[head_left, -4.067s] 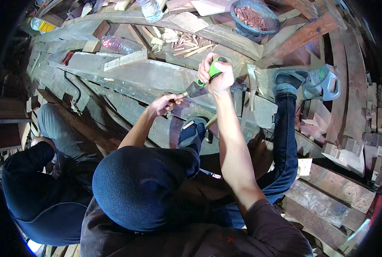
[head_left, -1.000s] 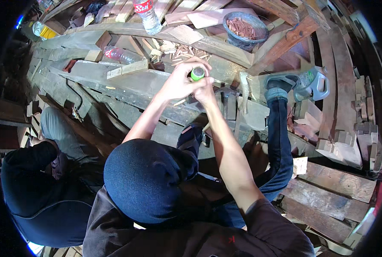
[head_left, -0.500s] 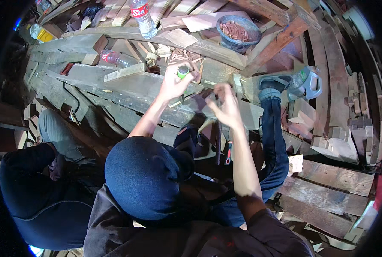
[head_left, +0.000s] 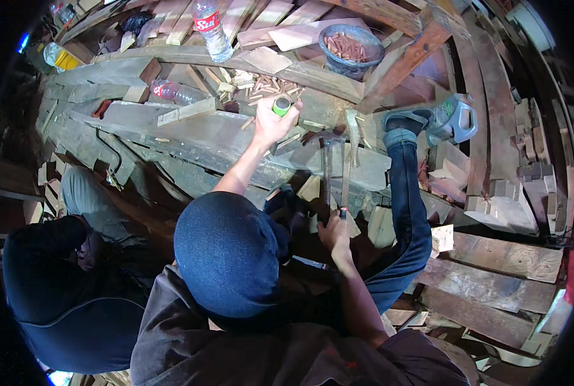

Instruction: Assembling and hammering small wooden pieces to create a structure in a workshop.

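Observation:
My left hand (head_left: 275, 122) is closed around a green-handled chisel (head_left: 282, 106), held upright with the dark butt of its handle facing up. Its lower end reaches down beside the wooden beam (head_left: 190, 138). Close beyond lie several short wooden pegs (head_left: 271, 85) and pale offcuts. My right hand (head_left: 334, 233) is low between my legs, its fingers wrapped round a hand tool with a dark and red handle (head_left: 343, 212); they hide most of that tool. A dark long-shafted tool (head_left: 327, 170) stands just beyond this hand, beside a pale curved piece (head_left: 352, 132).
A dark bucket of pegs (head_left: 351, 48) stands at the back, right of an upright clear bottle (head_left: 213, 32). Another bottle (head_left: 174, 92) lies on its side. A grey jug (head_left: 457, 122) is beside my right foot. Another person (head_left: 68, 302) sits at the left.
My right hand has dropped from near the left hand toward me and closed on the red-handled tool. My left hand still grips the chisel, in nearly the same place.

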`<control>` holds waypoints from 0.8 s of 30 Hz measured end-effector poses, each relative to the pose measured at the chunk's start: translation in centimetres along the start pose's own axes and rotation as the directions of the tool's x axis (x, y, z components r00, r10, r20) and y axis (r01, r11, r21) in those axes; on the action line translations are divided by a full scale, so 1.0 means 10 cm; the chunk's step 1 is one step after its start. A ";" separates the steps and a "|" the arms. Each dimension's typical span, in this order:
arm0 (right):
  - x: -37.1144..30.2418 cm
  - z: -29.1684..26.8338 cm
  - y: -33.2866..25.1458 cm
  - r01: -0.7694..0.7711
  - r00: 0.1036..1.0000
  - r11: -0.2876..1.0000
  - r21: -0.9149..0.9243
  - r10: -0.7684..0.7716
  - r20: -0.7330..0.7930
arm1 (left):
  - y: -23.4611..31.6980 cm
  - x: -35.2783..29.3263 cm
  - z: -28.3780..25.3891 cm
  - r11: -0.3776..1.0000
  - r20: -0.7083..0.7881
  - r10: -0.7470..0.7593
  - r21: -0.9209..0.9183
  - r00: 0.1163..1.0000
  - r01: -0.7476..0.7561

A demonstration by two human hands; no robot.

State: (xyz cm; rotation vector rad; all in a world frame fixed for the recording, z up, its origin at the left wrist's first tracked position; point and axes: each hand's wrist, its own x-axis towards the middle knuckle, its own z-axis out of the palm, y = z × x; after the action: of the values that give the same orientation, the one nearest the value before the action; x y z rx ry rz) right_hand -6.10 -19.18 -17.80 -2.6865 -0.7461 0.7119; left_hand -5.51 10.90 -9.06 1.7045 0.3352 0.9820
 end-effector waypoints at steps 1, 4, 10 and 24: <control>0.02 0.04 0.03 -0.060 0.998 0.996 0.071 0.061 -0.014 | 0.00 0.00 0.06 1.000 0.003 -0.007 -0.024 1.000 0.007; 0.15 0.22 0.15 -0.107 0.994 0.976 0.191 0.112 -0.012 | 0.01 0.01 0.09 0.997 0.004 -0.066 -0.047 0.998 0.066; 0.14 -0.12 -0.05 -0.206 0.957 0.948 0.244 0.247 -0.149 | -0.02 -0.03 0.06 1.000 -0.068 -0.019 -0.006 0.998 0.018; -0.14 -0.86 -0.08 -0.080 0.992 0.173 0.982 -0.082 0.095 | -0.28 0.01 -0.04 0.998 -0.041 0.045 -0.030 0.998 -0.046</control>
State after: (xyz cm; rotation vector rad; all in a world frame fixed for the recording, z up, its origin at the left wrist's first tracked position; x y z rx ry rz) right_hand -3.01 -20.31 -9.68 -1.3606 -0.1062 0.9222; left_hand -5.05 12.28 -11.53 1.6718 0.3072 1.0512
